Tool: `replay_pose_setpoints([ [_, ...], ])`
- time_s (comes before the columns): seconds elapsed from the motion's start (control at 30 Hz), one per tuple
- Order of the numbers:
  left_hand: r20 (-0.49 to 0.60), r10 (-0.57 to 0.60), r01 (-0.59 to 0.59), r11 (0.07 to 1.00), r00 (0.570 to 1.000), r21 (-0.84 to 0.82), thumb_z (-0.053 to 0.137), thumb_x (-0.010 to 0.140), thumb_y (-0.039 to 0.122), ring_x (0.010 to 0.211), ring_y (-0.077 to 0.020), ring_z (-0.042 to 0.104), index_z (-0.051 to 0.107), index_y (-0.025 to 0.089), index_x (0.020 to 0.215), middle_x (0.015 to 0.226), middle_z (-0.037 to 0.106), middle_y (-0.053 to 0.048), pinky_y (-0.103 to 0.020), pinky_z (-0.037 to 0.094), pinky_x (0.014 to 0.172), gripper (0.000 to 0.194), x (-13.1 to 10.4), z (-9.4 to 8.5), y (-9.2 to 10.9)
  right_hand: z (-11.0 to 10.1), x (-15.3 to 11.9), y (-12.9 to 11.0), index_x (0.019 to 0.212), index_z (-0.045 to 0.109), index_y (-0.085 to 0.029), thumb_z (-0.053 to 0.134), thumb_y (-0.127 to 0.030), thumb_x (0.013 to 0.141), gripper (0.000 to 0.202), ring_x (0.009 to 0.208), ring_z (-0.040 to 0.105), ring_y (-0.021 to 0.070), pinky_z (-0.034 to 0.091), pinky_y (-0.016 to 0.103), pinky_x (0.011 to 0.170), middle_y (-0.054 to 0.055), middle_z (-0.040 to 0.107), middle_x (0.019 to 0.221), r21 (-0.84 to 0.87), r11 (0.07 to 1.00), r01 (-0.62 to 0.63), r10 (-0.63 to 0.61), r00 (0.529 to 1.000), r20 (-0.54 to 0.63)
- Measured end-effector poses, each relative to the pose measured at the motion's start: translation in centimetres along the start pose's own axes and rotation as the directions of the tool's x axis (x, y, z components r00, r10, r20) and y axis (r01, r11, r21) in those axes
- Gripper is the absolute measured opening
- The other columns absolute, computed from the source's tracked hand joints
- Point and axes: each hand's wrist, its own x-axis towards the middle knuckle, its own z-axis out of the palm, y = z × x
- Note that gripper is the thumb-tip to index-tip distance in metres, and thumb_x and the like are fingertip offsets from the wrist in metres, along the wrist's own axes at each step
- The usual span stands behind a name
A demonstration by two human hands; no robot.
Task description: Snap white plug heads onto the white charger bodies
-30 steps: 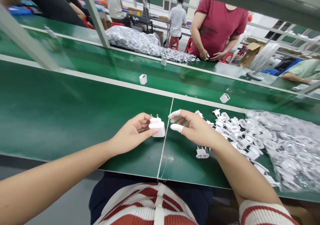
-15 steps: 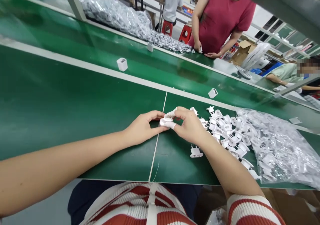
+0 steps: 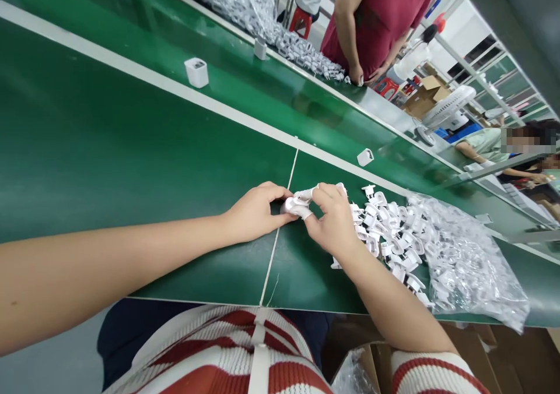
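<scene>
A small white plastic charger piece (image 3: 291, 206) sits between my two hands, low over the green bench by the white line. My left hand (image 3: 252, 212) grips its left side between thumb and fingers. My right hand (image 3: 336, 218) pinches its right side; white covers wrap the thumb and forefinger. The fingers hide much of the piece, so I cannot tell whether it is one part or two joined. Just right of my right hand lies a loose pile of white plug parts (image 3: 396, 231) with pins, some behind my forearm.
A clear plastic bag (image 3: 476, 260) of more plug parts lies at the right. White charger housings stand on the green conveyor belt (image 3: 144, 38): one at left (image 3: 196, 72), one nearer right (image 3: 365, 157). Across the belt, a person in a red shirt (image 3: 385, 21) works beside another pile (image 3: 306, 53).
The camera view has tilted and shifted. Both hands keep their hold on the white piece, nearly in the same place. The housing at left on the belt appears further left and higher.
</scene>
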Motion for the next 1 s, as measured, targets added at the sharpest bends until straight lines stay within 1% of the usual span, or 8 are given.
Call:
replay_pose_setpoints([
  [0.2, 0.014, 0.001, -0.002, 1.000, 1.000, 0.028, 0.076, 0.079, 0.055, 0.101, -0.0289, 0.069, 0.078, 0.026, 0.104, 0.104, 0.077, -0.005, -0.043, 0.055, 0.093, 0.038, -0.4, 0.1, 0.3, -2.7, -1.7, 1.4, 0.142, 0.055, -0.024, 0.068, -0.036, 0.094, 0.051, 0.120, 0.063, 0.0265, 0.046, 0.041, 0.105, 0.008, 0.071, 0.125, 0.272, 0.958, -0.087, 0.089, 0.996, 0.004],
  [0.3, 0.060, -0.096, 0.097, 0.995, 0.994, -0.018, 0.079, 0.077, 0.055, 0.096, -0.0275, 0.071, 0.077, 0.026, 0.105, 0.105, 0.078, -0.004, -0.042, 0.057, 0.091, 0.040, 0.2, 0.0, 0.4, -5.4, -2.6, 3.0, 0.135, 0.062, -0.022, 0.065, -0.033, 0.095, 0.041, 0.118, 0.060, 0.0317, 0.047, 0.043, 0.096, 0.012, 0.068, 0.124, -0.006, 0.969, -0.246, 0.246, 0.968, 0.046],
  [0.37, 0.046, -0.150, 0.152, 0.988, 0.988, -0.028, 0.081, 0.076, 0.054, 0.088, -0.0253, 0.072, 0.077, 0.024, 0.106, 0.102, 0.079, -0.004, -0.039, 0.058, 0.085, 0.042, 1.9, -0.3, 0.1, -6.2, -3.0, 4.1, 0.129, 0.065, -0.019, 0.065, -0.031, 0.093, 0.038, 0.116, 0.059, 0.0349, 0.047, 0.043, 0.090, 0.014, 0.068, 0.121, -0.234, 0.905, -0.355, 0.395, 0.905, 0.157],
  [0.5, -0.173, -0.120, 0.138, 0.986, 0.978, 0.098, 0.082, 0.078, 0.045, 0.095, -0.0253, 0.072, 0.075, 0.020, 0.110, 0.108, 0.078, -0.006, -0.036, 0.056, 0.090, 0.041, 8.6, -2.0, -1.4, -5.1, -2.6, 5.3, 0.124, 0.062, -0.016, 0.063, -0.035, 0.094, 0.036, 0.115, 0.061, 0.0359, 0.045, 0.042, 0.087, 0.017, 0.069, 0.121, -0.426, 0.811, -0.401, 0.543, 0.787, 0.293],
  [0.6, -0.343, -0.127, 0.208, 0.955, 0.931, 0.211, 0.077, 0.086, 0.035, 0.106, -0.0286, 0.070, 0.071, 0.015, 0.116, 0.116, 0.075, -0.011, -0.040, 0.054, 0.097, 0.037, 14.6, -4.5, -2.8, -3.9, -2.0, 5.7, 0.115, 0.064, -0.017, 0.058, -0.018, 0.092, 0.023, 0.110, 0.064, 0.0324, 0.042, 0.038, 0.083, 0.014, 0.074, 0.109, -0.415, 0.804, -0.426, 0.553, 0.792, 0.258],
  [0.73, -0.480, -0.176, 0.345, 0.893, 0.859, 0.290, 0.073, 0.094, 0.032, 0.109, -0.0269, 0.067, 0.068, 0.013, 0.115, 0.116, 0.071, -0.010, -0.048, 0.054, 0.100, 0.029, 19.6, -7.7, -4.2, -3.4, -2.0, 6.1, 0.119, 0.063, -0.017, 0.055, -0.008, 0.087, 0.034, 0.110, 0.065, 0.0303, 0.042, 0.035, 0.078, 0.013, 0.075, 0.109, -0.390, 0.798, -0.460, 0.563, 0.799, 0.209],
  [0.9, -0.552, -0.153, 0.378, 0.869, 0.820, 0.321, 0.080, 0.084, 0.031, 0.118, -0.0303, 0.064, 0.068, 0.014, 0.102, 0.113, 0.071, -0.010, -0.051, 0.050, 0.105, 0.027, 20.0, -10.4, -5.5, -3.1, -2.6, 6.5, 0.141, 0.056, -0.021, 0.056, -0.007, 0.086, 0.057, 0.118, 0.063, 0.0312, 0.043, 0.037, 0.084, 0.014, 0.066, 0.135, -0.346, 0.849, -0.399, 0.495, 0.829, 0.261],
  [1.0, -0.667, -0.047, 0.360, 0.869, 0.743, 0.340, 0.072, 0.082, 0.030, 0.147, -0.0374, 0.038, 0.065, 0.014, 0.098, 0.121, 0.068, -0.009, -0.053, 0.033, 0.117, 0.025, 18.2, -12.8, -5.5, -2.6, -2.6, 6.6, 0.132, 0.065, -0.024, 0.052, 0.002, 0.083, 0.057, 0.111, 0.064, 0.0287, 0.042, 0.036, 0.082, 0.012, 0.067, 0.130, -0.313, 0.878, -0.363, 0.455, 0.836, 0.307],
])
